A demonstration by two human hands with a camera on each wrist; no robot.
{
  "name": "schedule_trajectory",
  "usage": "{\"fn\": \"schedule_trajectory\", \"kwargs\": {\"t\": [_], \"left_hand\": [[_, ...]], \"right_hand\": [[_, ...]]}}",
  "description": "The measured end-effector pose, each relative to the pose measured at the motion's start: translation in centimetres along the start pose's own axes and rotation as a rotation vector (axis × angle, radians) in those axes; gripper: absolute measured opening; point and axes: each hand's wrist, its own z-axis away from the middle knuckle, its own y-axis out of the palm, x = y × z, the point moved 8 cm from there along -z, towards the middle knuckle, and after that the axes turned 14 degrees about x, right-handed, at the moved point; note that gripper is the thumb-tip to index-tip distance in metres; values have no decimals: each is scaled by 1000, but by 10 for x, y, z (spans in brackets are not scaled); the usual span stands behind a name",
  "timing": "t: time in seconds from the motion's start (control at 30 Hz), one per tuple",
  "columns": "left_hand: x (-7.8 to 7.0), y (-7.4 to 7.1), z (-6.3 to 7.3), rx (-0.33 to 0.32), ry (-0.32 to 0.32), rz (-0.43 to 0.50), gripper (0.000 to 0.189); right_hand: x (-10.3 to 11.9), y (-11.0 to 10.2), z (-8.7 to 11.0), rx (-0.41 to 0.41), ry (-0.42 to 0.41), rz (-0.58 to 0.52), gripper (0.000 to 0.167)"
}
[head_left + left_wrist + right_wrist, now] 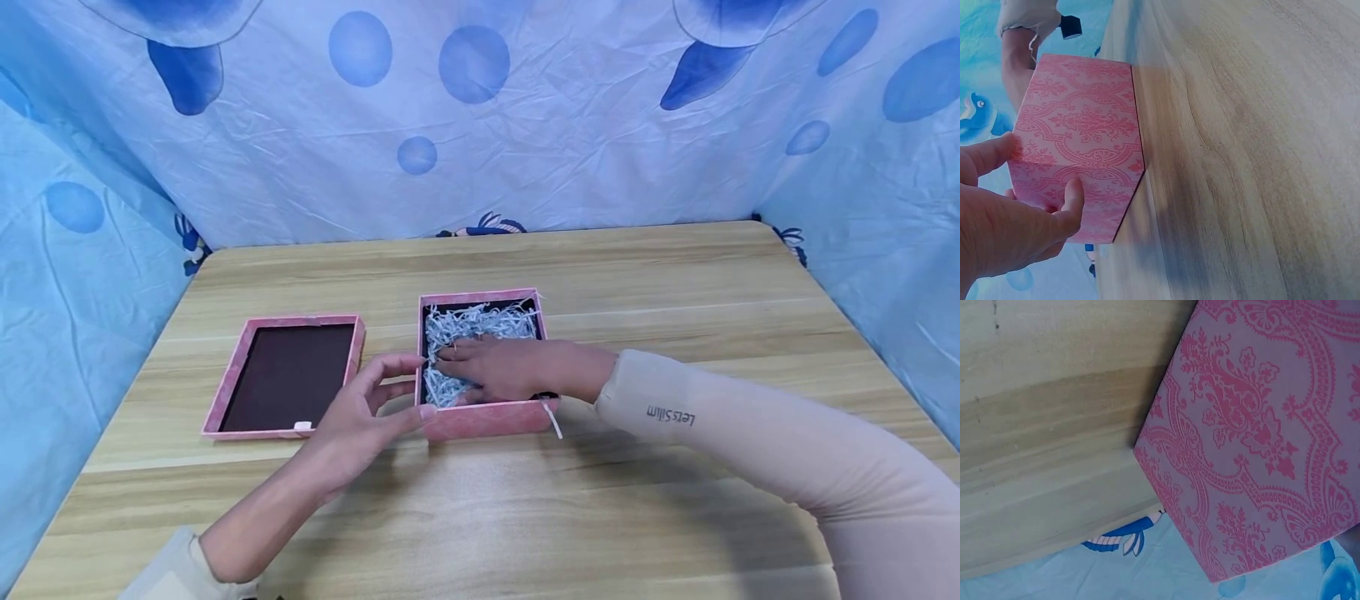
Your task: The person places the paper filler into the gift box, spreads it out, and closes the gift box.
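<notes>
A pink patterned box (489, 421) with a dark inside holds light-blue shredded paper (480, 319). My right hand (498, 367) lies palm down in it, fingers spread over the shreds and pointing left. My left hand (356, 425) touches the box from the left, with the thumb at the front left corner and the fingers against the left side. Seen from the left wrist, the fingers of the left hand (1029, 219) rest against the patterned wall (1079, 119). The right wrist view shows the box's outer wall (1254, 444) close up; the right hand's fingers are hidden there.
Left of the box lies a shallow pink tray-like lid (221, 408), dark inside, with a small white tag (302, 425) on its front rim. A pale paper strip (553, 421) hangs over the box's front right corner. Blue printed cloth (555, 133) surrounds the wooden table (712, 300).
</notes>
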Motion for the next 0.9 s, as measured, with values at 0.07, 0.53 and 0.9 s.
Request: {"fn": "schedule_trajectory", "kwargs": {"t": [0.07, 0.53, 0.9], "left_hand": [[0, 0, 0, -2, 1, 5, 62], [0, 0, 0, 11, 7, 25, 61], [1, -1, 0, 2, 5, 14, 63]], "right_hand": [[1, -2, 0, -22, -8, 7, 62], [13, -42, 53, -344, -127, -86, 52], [6, -29, 91, -406, -166, -77, 62]]}}
